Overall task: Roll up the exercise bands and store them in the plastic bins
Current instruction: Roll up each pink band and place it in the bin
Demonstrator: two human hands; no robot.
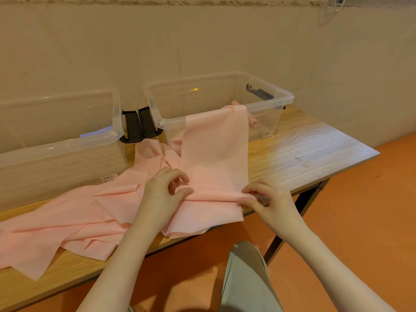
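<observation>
A long pink exercise band (215, 154) hangs over the front rim of the right clear plastic bin (282, 95) and runs down onto the wooden table (299, 154). My left hand (164, 194) pinches its near fold at the left side. My right hand (263, 199) pinches the same fold at the right edge. More pink bands (67, 226) lie crumpled across the table to the left. A second clear bin (56, 145) stands at the left. A small pink roll (255, 122) lies inside the right bin.
Black lid latches (139, 124) sit between the two bins. The table's front edge runs just under my hands, with an orange floor (360, 221) beyond. A beige wall stands close behind the bins. My knee (245, 266) is below the table edge.
</observation>
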